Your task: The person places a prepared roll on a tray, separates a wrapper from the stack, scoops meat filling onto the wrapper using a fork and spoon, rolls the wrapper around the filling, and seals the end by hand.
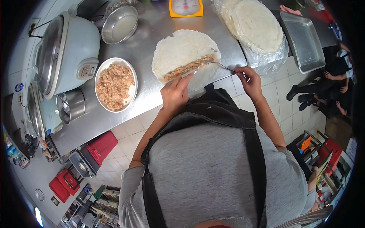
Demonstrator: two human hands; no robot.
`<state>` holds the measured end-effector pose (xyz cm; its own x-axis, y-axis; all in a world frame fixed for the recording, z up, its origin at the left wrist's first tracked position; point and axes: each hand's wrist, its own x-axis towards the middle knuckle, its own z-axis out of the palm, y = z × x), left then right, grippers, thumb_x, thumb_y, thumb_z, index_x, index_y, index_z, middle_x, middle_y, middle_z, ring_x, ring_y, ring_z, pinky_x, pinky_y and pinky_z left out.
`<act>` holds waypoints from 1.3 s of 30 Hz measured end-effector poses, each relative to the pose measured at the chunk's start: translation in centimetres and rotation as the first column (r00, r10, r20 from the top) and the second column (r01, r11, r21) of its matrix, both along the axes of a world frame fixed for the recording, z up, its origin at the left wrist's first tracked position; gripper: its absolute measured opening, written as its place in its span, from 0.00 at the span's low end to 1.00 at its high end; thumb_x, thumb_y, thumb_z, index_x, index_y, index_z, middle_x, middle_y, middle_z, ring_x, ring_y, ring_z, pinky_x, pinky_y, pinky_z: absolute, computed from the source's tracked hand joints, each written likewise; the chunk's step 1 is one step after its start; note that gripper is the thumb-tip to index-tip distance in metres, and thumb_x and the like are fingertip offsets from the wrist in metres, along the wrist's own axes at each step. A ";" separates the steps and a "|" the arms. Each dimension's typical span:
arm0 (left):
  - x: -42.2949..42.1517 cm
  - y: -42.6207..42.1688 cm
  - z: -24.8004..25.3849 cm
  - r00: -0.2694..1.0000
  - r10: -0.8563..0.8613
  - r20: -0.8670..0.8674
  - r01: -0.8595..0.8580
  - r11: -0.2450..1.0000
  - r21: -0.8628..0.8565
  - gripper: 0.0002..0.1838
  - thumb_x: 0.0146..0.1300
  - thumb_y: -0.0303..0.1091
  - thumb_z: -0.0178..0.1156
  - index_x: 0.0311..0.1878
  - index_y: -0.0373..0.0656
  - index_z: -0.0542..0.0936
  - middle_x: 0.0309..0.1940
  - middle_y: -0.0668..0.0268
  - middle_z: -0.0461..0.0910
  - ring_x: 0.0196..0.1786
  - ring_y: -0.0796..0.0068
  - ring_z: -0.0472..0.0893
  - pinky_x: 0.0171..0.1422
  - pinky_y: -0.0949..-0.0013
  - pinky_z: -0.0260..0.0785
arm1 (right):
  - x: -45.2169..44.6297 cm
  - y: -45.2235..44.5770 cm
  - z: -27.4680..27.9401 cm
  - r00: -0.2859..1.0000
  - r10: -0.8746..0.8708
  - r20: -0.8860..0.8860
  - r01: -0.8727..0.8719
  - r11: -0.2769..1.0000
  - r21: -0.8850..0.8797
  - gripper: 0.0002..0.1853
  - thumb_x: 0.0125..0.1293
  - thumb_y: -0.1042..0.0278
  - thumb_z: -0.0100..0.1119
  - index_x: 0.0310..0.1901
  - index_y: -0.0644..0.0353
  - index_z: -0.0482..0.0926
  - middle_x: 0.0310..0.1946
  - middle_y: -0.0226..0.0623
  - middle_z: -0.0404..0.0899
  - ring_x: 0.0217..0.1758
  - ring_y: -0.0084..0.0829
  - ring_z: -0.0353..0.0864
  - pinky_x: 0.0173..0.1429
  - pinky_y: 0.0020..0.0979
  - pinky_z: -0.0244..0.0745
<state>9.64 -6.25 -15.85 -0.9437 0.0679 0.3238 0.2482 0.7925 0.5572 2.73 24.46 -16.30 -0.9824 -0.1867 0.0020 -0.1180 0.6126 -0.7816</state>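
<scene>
On the steel counter lies a round white wrapper sheet, with a long strip of minced filling across its near part. My right hand pinches the handle of a slim metal spoon or fork; its exact kind is unclear. The head of this utensil rests near the middle of the filling strip. My left hand is at the wrapper's near left edge, its index finger stretched toward the utensil's head and the other fingers partly curled. It shows no object in its grasp. A white bowl of minced filling stands to the left.
A stack of wrappers in clear plastic lies right, beside a metal tray. A yellow scale and a metal bowl of pale liquid are behind. A large cooker stands left. People are at far right.
</scene>
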 end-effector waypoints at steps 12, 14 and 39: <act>-0.4 0.3 0.3 0.995 0.091 -0.043 -0.088 0.994 0.067 0.22 0.59 0.21 0.63 0.56 0.49 0.86 0.33 0.61 0.83 0.31 0.56 0.84 0.36 0.57 0.77 | -0.3 1.1 -1.1 0.993 0.102 -0.057 -0.106 0.992 -0.073 0.08 0.68 0.76 0.66 0.46 0.56 0.88 0.39 0.30 0.85 0.36 0.25 0.79 0.37 0.26 0.70; -0.1 0.9 -0.9 0.996 0.053 -0.067 -0.053 0.999 -0.006 0.21 0.59 0.21 0.62 0.56 0.49 0.86 0.34 0.60 0.83 0.31 0.56 0.84 0.37 0.57 0.77 | -0.5 0.8 -1.3 0.997 0.070 -0.028 -0.072 0.996 -0.056 0.07 0.68 0.76 0.66 0.46 0.56 0.88 0.39 0.29 0.85 0.37 0.25 0.79 0.38 0.26 0.70; 2.3 -2.9 0.7 0.991 0.130 0.002 -0.130 0.991 -0.002 0.21 0.60 0.20 0.64 0.56 0.49 0.86 0.33 0.61 0.83 0.32 0.57 0.84 0.36 0.58 0.76 | -0.8 -0.7 -1.1 0.983 0.136 0.125 -0.109 0.974 -0.200 0.10 0.67 0.75 0.68 0.48 0.52 0.89 0.41 0.34 0.86 0.42 0.35 0.85 0.45 0.33 0.79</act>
